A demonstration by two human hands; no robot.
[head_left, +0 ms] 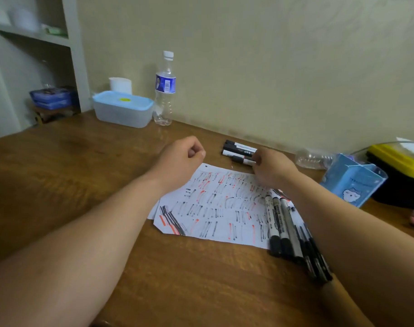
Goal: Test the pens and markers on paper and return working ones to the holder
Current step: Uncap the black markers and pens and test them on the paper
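A white paper covered in black and red test strokes lies on the wooden desk. Three black-and-white markers lie side by side beyond its far edge. My right hand pinches the nearest of them at its right end. My left hand hovers over the paper's far left corner, fingers curled, holding nothing. Several black and grey markers lie in a row on the paper's right side, partly under my right forearm. The blue divided pen holder stands to the right, apparently holding no pens.
A lidded plastic box, a white cup and a water bottle stand at the back by the wall. A crushed clear bottle lies left of the holder. A yellow-and-black case sits at far right.
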